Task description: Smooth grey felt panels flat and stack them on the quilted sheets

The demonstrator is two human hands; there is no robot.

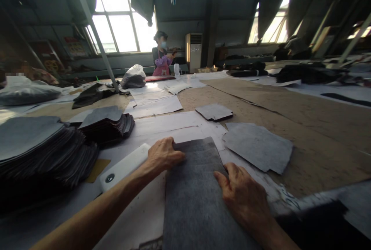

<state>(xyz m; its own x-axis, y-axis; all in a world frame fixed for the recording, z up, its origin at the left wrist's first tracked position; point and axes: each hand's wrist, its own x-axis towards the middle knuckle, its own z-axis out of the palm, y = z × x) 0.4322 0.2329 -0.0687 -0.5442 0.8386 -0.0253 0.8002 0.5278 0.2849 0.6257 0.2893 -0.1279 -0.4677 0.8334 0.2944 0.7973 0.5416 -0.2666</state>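
A long grey fabric panel [194, 188] lies lengthwise before me on the table. My left hand [164, 152] grips its far left corner, thumb on top and fingers curled at the edge. My right hand [245, 190] holds the right edge a little nearer, thumb over the top and its other fingers partly hidden. Under my left forearm lies a white smartphone [127, 167] with a round dark camera. Right of the panel, a grey cut piece [257, 145] lies flat, with a smaller notched grey piece [214, 111] beyond it.
A tall stack of grey cut pieces [37, 153] stands at the left, with a smaller stack [106, 124] behind. White paper [159, 105] and brown sheeting [319, 118] cover the table. Across it stands a person [162, 55] near a stuffed plastic bag [133, 77]. A slanted pole [95, 33] rises at left.
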